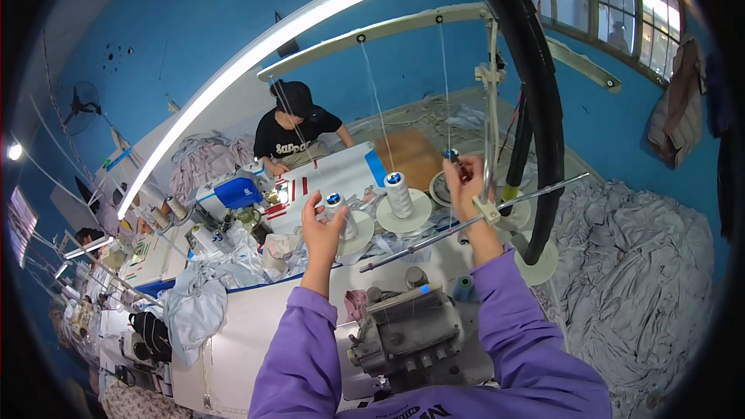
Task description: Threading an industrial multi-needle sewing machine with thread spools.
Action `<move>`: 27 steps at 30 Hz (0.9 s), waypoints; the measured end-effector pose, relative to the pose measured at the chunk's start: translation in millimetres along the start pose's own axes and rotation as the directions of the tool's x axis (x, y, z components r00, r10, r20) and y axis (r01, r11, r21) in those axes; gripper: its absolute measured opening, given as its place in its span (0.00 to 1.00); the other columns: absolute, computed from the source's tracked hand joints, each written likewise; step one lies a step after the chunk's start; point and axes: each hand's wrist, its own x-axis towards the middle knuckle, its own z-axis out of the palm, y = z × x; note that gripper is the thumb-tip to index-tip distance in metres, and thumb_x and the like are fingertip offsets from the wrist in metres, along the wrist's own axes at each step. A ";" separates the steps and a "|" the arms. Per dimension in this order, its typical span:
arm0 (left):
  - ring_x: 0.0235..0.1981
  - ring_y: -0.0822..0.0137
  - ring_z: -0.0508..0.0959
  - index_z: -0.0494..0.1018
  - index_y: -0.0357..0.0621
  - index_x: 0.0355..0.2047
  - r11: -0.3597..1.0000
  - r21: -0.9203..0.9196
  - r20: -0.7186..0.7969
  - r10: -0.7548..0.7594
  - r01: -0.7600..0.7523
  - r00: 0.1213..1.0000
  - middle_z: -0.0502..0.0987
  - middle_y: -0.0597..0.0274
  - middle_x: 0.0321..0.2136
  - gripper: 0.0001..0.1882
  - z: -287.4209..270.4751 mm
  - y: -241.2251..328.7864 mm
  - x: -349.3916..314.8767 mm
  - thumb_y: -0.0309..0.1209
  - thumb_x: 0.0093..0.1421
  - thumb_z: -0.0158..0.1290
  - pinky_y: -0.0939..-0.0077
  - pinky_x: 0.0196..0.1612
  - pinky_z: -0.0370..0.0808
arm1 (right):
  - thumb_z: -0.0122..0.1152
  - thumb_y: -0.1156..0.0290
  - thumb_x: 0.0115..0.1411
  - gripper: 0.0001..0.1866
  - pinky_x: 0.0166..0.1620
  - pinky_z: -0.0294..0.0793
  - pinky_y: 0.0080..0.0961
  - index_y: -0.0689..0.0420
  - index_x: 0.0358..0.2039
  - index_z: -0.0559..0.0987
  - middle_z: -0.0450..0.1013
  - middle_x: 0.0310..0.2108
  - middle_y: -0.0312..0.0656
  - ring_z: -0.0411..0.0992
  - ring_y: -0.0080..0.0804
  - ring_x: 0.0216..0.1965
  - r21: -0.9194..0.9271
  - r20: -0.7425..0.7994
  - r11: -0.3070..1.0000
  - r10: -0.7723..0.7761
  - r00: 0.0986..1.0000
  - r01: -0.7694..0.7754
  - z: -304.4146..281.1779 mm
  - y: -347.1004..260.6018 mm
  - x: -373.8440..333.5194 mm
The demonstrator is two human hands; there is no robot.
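My left hand (322, 226) is raised with fingers apart beside a white thread cone (338, 213) with a blue top on its round stand. My right hand (466, 178) is raised at the thread stand, its fingers pinched on a thin thread (445, 85) running up to the overhead guide arm (388, 29). A second white cone (398, 194) stands between my hands. A grey overlock sewing machine (407, 334) sits below them on the white table (240, 341). Both my sleeves are purple.
A person in a black cap and shirt (293, 136) works at the facing table. A thick black hose (535, 109) hangs at right. Grey fabric is heaped at right (636, 279) and at left (194, 302). A metal rod (481, 221) crosses the thread stand.
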 end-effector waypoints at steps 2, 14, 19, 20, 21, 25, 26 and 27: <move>0.49 0.68 0.68 0.62 0.42 0.57 0.995 -0.089 0.044 -0.033 0.037 0.998 0.68 0.61 0.52 0.36 0.7 -9.9 0.8 0.33 0.49 0.65 0.75 0.45 0.70 | 0.67 0.63 0.53 0.15 0.29 0.70 0.20 0.60 0.33 0.74 0.72 0.21 0.35 0.70 0.21 0.22 -0.146 -0.081 0.989 -0.031 0.996 0.018 -8.1 -5.6 8.5; 0.47 0.65 0.73 0.59 0.41 0.58 0.985 -0.129 0.111 -0.099 0.113 0.989 0.72 0.55 0.47 0.39 9.4 -11.1 -0.6 0.32 0.49 0.66 0.73 0.48 0.70 | 0.65 0.55 0.52 0.17 0.29 0.70 0.30 0.56 0.29 0.76 0.74 0.22 0.39 0.74 0.34 0.25 -0.377 -0.029 0.926 -0.003 1.000 -0.008 -3.6 5.2 53.8; 0.40 0.67 0.76 0.66 0.37 0.52 0.994 -0.020 0.139 -0.099 0.103 0.985 0.76 0.56 0.40 0.28 6.8 -9.1 0.1 0.31 0.53 0.62 0.74 0.45 0.72 | 0.64 0.62 0.56 0.13 0.30 0.67 0.22 0.58 0.32 0.74 0.70 0.22 0.33 0.68 0.22 0.25 -0.053 -0.001 0.995 0.091 0.996 -0.090 -45.3 25.4 -4.0; 0.40 0.67 0.76 0.66 0.37 0.52 0.994 -0.017 0.144 -0.105 0.109 0.984 0.76 0.56 0.40 0.28 7.7 -12.1 0.8 0.31 0.53 0.62 0.74 0.45 0.72 | 0.64 0.66 0.58 0.11 0.30 0.66 0.18 0.58 0.34 0.73 0.69 0.23 0.31 0.67 0.19 0.26 0.083 -0.004 0.991 0.107 0.994 -0.106 -53.5 41.0 -29.9; 0.39 0.68 0.75 0.67 0.37 0.51 0.992 -0.051 0.135 -0.103 0.111 0.985 0.76 0.57 0.39 0.27 0.1 -18.3 3.7 0.31 0.53 0.62 0.74 0.44 0.71 | 0.63 0.69 0.58 0.11 0.32 0.66 0.16 0.59 0.36 0.72 0.69 0.25 0.30 0.66 0.17 0.28 0.157 0.082 0.972 0.163 0.983 -0.174 -65.7 27.1 -58.8; 0.37 0.70 0.73 0.67 0.37 0.47 0.992 -0.118 0.053 -0.041 0.047 0.998 0.76 0.58 0.36 0.22 6.7 -11.5 10.7 0.32 0.56 0.60 0.74 0.42 0.70 | 0.59 0.72 0.61 0.10 0.33 0.64 0.13 0.60 0.40 0.70 0.65 0.26 0.29 0.63 0.14 0.28 0.246 0.135 0.888 0.365 0.921 -0.388 -131.8 34.4 -172.1; 0.37 0.71 0.73 0.67 0.37 0.46 0.988 -0.153 -0.010 -0.007 0.005 1.000 0.75 0.59 0.35 0.21 9.3 -6.7 14.4 0.32 0.57 0.59 0.74 0.41 0.70 | 0.59 0.71 0.61 0.11 0.33 0.63 0.12 0.61 0.40 0.70 0.64 0.26 0.29 0.61 0.14 0.28 0.232 0.113 0.870 0.420 0.901 -0.435 -148.5 40.3 -195.8; 0.38 0.70 0.73 0.66 0.36 0.46 0.979 -0.189 -0.162 0.043 -0.073 0.986 0.75 0.58 0.36 0.20 10.0 6.6 16.3 0.33 0.57 0.59 0.73 0.43 0.70 | 0.59 0.71 0.61 0.11 0.33 0.63 0.12 0.61 0.40 0.70 0.64 0.26 0.29 0.61 0.14 0.28 0.218 0.099 0.863 0.444 0.890 -0.455 -163.3 46.5 -214.9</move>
